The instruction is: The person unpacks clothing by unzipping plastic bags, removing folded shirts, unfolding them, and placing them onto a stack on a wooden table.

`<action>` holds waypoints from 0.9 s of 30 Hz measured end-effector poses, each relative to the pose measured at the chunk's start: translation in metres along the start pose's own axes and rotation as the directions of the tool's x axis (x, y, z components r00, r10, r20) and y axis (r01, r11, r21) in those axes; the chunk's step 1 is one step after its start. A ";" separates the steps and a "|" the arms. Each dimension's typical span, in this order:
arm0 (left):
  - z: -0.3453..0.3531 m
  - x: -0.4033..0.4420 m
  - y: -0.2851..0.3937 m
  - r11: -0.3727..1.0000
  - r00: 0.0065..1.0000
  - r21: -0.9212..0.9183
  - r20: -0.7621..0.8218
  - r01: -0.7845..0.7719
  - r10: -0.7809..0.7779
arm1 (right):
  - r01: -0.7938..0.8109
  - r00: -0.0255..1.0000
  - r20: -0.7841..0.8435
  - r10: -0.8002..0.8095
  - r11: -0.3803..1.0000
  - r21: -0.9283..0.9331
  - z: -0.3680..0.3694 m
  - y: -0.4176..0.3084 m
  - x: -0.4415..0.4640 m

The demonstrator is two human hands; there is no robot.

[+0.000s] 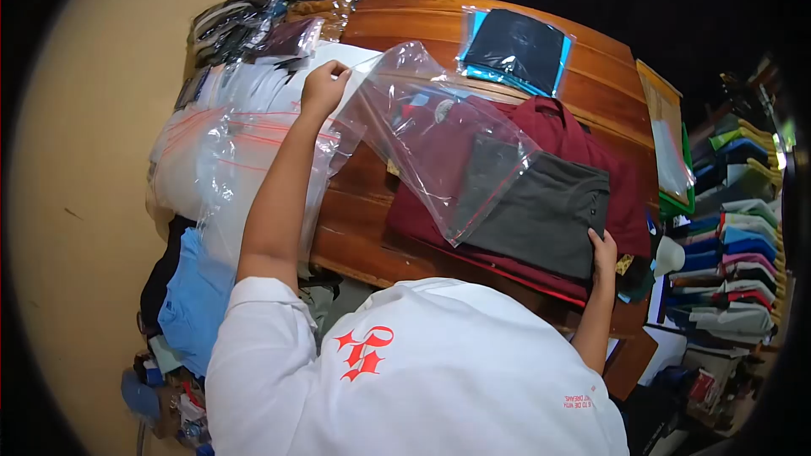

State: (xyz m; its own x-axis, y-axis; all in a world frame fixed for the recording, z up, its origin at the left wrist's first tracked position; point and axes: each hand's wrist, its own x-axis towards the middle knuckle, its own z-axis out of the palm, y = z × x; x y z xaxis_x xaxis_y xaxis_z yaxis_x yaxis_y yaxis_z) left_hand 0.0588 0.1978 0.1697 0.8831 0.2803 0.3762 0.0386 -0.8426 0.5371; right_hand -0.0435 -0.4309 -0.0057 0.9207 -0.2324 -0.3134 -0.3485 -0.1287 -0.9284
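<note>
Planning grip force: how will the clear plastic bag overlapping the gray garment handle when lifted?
Likely floppy: the clear plastic bag is visibly creased. Probably light: its film looks thin and see-through. Perhaps slippery, given its glossy sheen.

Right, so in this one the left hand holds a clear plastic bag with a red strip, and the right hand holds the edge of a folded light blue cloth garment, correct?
Not quite: the head view shows the right hand at the edge of a folded dark grey cloth garment, not a light blue one. The left hand does hold the clear plastic bag with a red strip.
</note>
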 end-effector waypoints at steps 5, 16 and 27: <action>-0.008 0.031 -0.028 0.996 0.996 0.012 0.043 0.083 -0.084 | 0.021 0.999 0.029 -0.021 1.000 0.021 0.000 -0.001 -0.001; -0.085 0.063 -0.127 0.986 0.982 -0.064 -0.102 0.152 -0.158 | 0.065 0.996 0.055 -0.068 0.997 0.049 -0.005 0.012 0.008; -0.273 -0.206 -0.372 0.560 0.470 -0.557 -0.312 0.614 -0.826 | 0.070 0.997 0.036 -0.070 0.997 -0.009 -0.004 0.013 0.009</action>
State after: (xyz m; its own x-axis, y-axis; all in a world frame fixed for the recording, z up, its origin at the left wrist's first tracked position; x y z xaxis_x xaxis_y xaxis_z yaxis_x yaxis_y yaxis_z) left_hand -0.2650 0.5792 0.0981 0.2373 0.9709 -0.0313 0.3037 -0.0435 0.9518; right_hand -0.0401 -0.4388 -0.0197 0.9486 -0.1876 -0.2549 -0.2846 -0.1533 -0.9463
